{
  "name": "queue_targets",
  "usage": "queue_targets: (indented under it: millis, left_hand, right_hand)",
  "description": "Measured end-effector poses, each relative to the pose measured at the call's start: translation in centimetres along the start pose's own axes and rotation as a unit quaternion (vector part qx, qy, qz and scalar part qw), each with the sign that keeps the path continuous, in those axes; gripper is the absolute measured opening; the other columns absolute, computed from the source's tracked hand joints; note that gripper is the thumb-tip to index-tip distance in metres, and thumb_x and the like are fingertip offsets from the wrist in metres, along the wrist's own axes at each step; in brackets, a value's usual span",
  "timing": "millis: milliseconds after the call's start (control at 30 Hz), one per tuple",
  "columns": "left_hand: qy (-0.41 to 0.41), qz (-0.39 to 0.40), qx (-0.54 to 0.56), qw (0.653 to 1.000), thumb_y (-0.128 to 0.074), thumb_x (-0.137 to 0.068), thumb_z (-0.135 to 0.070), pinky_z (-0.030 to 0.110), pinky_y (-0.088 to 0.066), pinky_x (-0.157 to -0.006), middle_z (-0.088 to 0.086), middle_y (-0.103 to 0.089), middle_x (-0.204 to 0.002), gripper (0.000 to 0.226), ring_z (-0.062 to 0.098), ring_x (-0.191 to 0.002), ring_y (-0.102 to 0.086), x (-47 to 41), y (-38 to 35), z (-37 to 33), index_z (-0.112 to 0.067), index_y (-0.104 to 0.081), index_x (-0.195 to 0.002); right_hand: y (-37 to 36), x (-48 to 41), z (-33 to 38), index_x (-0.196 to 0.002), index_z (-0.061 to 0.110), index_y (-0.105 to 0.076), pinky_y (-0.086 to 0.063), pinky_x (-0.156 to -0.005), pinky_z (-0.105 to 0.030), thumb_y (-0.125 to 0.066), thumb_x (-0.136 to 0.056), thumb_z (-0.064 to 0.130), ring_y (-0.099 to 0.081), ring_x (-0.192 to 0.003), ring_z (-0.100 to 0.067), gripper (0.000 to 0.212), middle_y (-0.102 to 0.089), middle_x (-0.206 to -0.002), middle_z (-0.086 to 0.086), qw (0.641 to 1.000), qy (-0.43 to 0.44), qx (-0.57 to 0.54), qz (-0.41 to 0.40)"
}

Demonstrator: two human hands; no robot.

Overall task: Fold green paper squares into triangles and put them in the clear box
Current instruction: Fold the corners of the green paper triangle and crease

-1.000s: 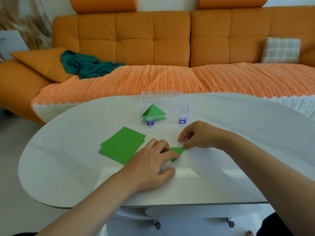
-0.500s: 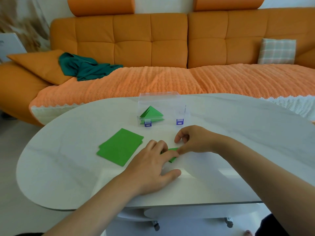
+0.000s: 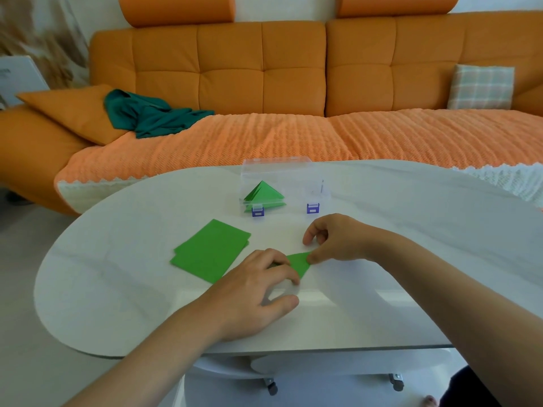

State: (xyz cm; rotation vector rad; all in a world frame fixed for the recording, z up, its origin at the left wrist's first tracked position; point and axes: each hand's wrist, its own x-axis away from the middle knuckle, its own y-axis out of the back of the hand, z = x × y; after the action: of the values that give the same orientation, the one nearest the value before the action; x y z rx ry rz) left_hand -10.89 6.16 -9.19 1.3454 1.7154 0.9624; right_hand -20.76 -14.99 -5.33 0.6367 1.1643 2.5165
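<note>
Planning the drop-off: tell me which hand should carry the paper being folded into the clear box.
Probably the right hand: it holds the folded paper at its far corner and sits closer to the clear box. The left hand presses the paper down, farther from it.

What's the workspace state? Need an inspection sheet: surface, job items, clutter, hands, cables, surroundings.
Surface: white oval table, glossy.
Job's things: clear box at the far side, holding folded green triangles; stack of green squares left of the hands; one part-folded paper under both hands.
Clutter: nothing seen.
Hands: left hand presses its fingers on the part-folded paper; right hand has its thumb tip on the paper's right corner, other fingers curled; pinch or press unclear.
Cables: nothing seen.
Surroundings: orange sofa behind the table, with a teal cloth, an orange cushion and a plaid cushion.
</note>
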Motion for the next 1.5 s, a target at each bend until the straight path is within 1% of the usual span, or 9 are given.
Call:
queue_targets:
  millis: [133,333,467,600,867,1033,1200,1367,1500]
  left_hand:
    - [-0.004,-0.001,-0.014,1.000,-0.041,-0.088,-0.064,0.023,-0.035,-0.106,-0.026,-0.039,-0.131,0.042,-0.008,-0.126,-0.033,0.6,0.2,0.0,-0.042,-0.054,-0.122]
    - [-0.003,-0.004,-0.093,0.996,-0.036,-0.089,-0.068,0.024,-0.036,-0.097,-0.017,-0.041,-0.121,0.058,0.003,-0.116,-0.036,-0.6,0.0,-0.6,-0.046,-0.043,-0.142]
    - [-0.002,0.000,-0.119,0.993,-0.033,-0.088,-0.071,0.027,-0.037,-0.095,-0.013,-0.043,-0.120,0.058,0.007,-0.115,-0.037,-1.2,0.1,-0.6,-0.045,-0.052,-0.136]
    - [-0.002,-0.001,-0.118,0.993,-0.042,-0.091,-0.066,0.026,-0.036,-0.090,-0.013,-0.044,-0.117,0.048,0.007,-0.111,-0.038,-1.7,0.3,-0.7,-0.046,-0.056,-0.132]
    - [0.041,-0.021,-0.046,0.998,-0.057,-0.087,-0.060,0.025,-0.037,-0.095,-0.022,-0.048,-0.116,0.035,0.003,-0.110,-0.040,-2.5,0.4,-0.4,-0.044,-0.067,-0.116]
    - [0.037,-0.064,-0.034,0.997,-0.068,-0.084,-0.048,0.031,-0.043,-0.093,-0.020,-0.056,-0.107,0.031,0.003,-0.101,-0.044,-3.3,0.6,0.5,-0.036,-0.066,-0.112]
    - [-0.019,-0.088,-0.079,0.993,-0.059,-0.086,-0.046,0.030,-0.048,-0.077,-0.015,-0.063,-0.096,0.028,0.008,-0.087,-0.050,-3.6,0.6,0.8,-0.030,-0.070,-0.106]
    - [-0.042,-0.141,-0.068,0.987,-0.050,-0.087,-0.035,0.024,-0.046,-0.064,-0.010,-0.064,-0.076,0.025,0.010,-0.069,-0.055,-3.6,0.8,0.7,-0.024,-0.072,-0.084]
    - [-0.015,-0.169,0.008,0.985,-0.054,-0.088,-0.028,0.029,-0.052,-0.065,-0.011,-0.067,-0.074,0.019,0.007,-0.069,-0.061,-3.1,1.5,0.5,-0.022,-0.070,-0.080]
  right_hand:
    - [-0.1,0.0,0.0,-0.088,0.033,-0.066,-0.037,-0.059,-0.017,-0.083,-0.075,0.026,-0.047,-0.067,-0.009,0.022,-0.049,-0.079,0.008,1.000,0.006,0.002,-0.003]
    - [-0.2,0.1,0.1,-0.085,0.033,-0.067,-0.037,-0.059,-0.016,-0.081,-0.077,0.024,-0.047,-0.066,-0.007,0.018,-0.049,-0.077,0.009,1.000,0.013,0.003,0.002]
    - [0.0,-0.1,-0.2,-0.081,0.030,-0.069,-0.042,-0.064,-0.017,-0.075,-0.078,0.011,-0.052,-0.069,-0.009,0.020,-0.056,-0.077,0.007,1.000,0.002,-0.027,-0.014]
    - [0.3,-0.5,-0.4,-0.077,0.029,-0.070,-0.045,-0.065,-0.018,-0.066,-0.079,0.001,-0.054,-0.071,-0.010,0.028,-0.058,-0.077,0.006,0.998,-0.026,-0.043,-0.027]
    - [-0.1,-0.6,0.1,-0.089,0.023,-0.073,-0.039,-0.055,-0.018,-0.048,-0.082,0.001,-0.050,-0.066,-0.009,0.034,-0.055,-0.074,0.007,0.995,-0.039,-0.051,-0.072]
    - [-0.8,0.4,-0.7,-0.091,0.032,-0.069,-0.043,-0.064,-0.018,-0.050,-0.083,0.007,-0.052,-0.068,-0.005,0.032,-0.059,-0.083,0.008,0.996,0.036,-0.014,-0.080]
    - [-1.7,1.6,-1.4,-0.104,0.039,-0.066,-0.034,-0.072,-0.008,-0.065,-0.082,0.023,-0.049,-0.079,0.013,0.027,-0.053,-0.109,0.015,0.986,0.149,0.042,-0.062]
    - [-2.6,1.6,-1.5,-0.093,0.039,-0.068,-0.037,-0.073,-0.016,-0.072,-0.084,0.035,-0.049,-0.076,0.012,0.010,-0.055,-0.100,0.019,0.970,0.208,0.068,-0.107]
    - [-2.3,1.8,-0.5,-0.086,0.036,-0.070,-0.048,-0.071,-0.028,-0.070,-0.087,0.032,-0.054,-0.071,-0.006,0.005,-0.062,-0.090,0.017,0.965,0.215,0.023,-0.151]
